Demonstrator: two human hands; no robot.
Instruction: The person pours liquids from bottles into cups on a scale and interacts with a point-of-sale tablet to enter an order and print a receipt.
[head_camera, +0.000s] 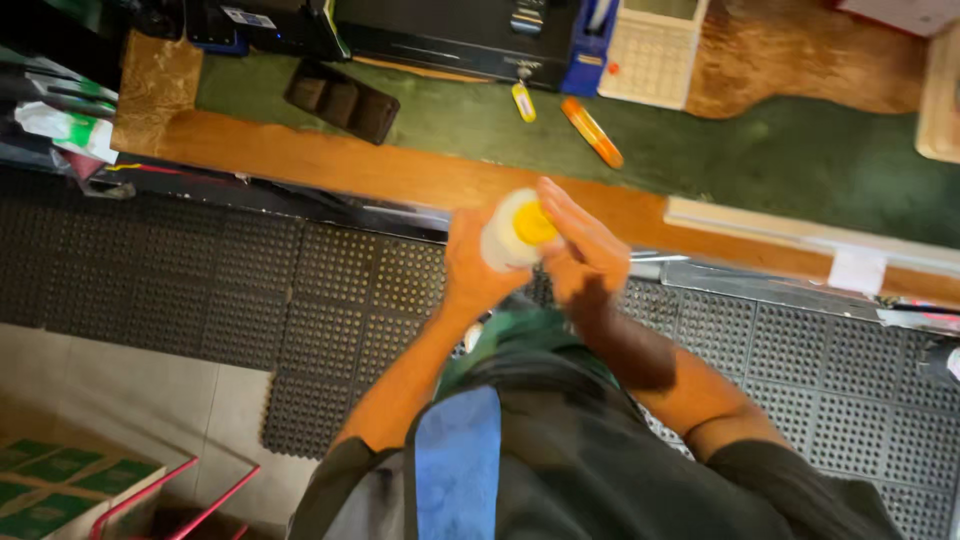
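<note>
The left hand (470, 265) is wrapped around the pale body of a small bottle (505, 240), fingers curled closed on it, and holds it in the air in front of the person's chest, just below the edge of the worktop (420, 175). The right hand (580, 255) lies over the bottle's yellow cap (535, 223), its fingers stretched out fairly flat against the cap's side; motion blur hides whether they actually pinch it. Both forearms come up from a dark top with a blue strap (458, 465) hanging down its front. Nothing stands between the hands and the bottle. On the worktop's green mat (720, 160) beyond them lie an orange marker (592, 132) and a short yellow object (523, 101), well apart from the hands, with a beige calculator (652, 50) and a dark machine (450, 35) farther back. A brown moulded tray (342, 100) sits to the left on the mat. Under the hands the floor carries a black perforated rubber mat (200, 270). At the lower left stand boxes with green tops (60, 480) beside a red wire frame (190, 495).
</note>
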